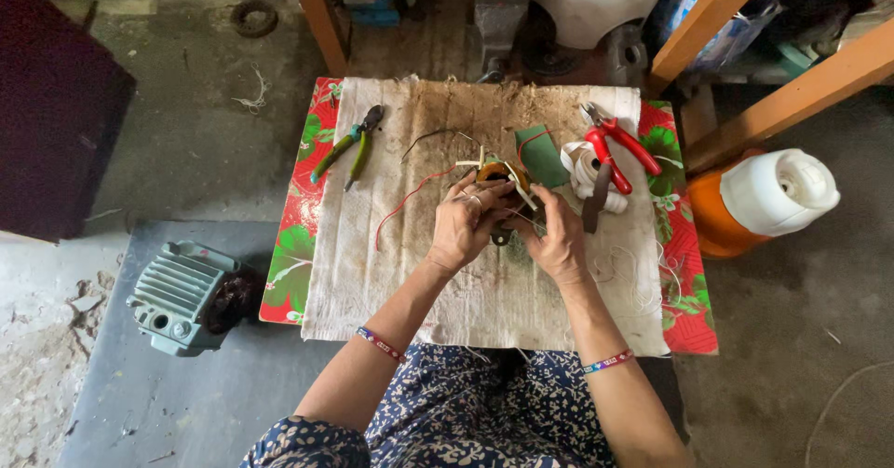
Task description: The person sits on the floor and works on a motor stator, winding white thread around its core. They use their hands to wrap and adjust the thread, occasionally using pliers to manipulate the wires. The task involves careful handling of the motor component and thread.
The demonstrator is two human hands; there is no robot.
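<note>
**Both hands on a small wound coil, mid-surface**

Far left, on the floor: grey-green finned motor housing (182,296), well apart from the work.

Surface (321,114) has a red floral cover with a stained white cloth (391,272) laid over it. Left part of the cloth: green-handled pliers (346,148), lying untouched. A thin red wire (405,203) and a black wire (433,135) run from there toward the centre.

Centre: left hand (463,226) and right hand (556,240) meet over a small copper-wound coil (495,174) with white strips sticking out of it. Coil sits just above the cloth, middle of the surface, partly hidden by the hands. Left fingers curled closed around the coil from the side. Right fingers pinched together at its lower edge; can't tell exactly what they pinch, looks like thin white thread.

Just right of the coil: green sheet piece (540,154), then a roll of white tape (585,165) with red-handled pliers (610,151) resting across it.

Far right, off the surface: orange jug with white lid (759,198).
</note>
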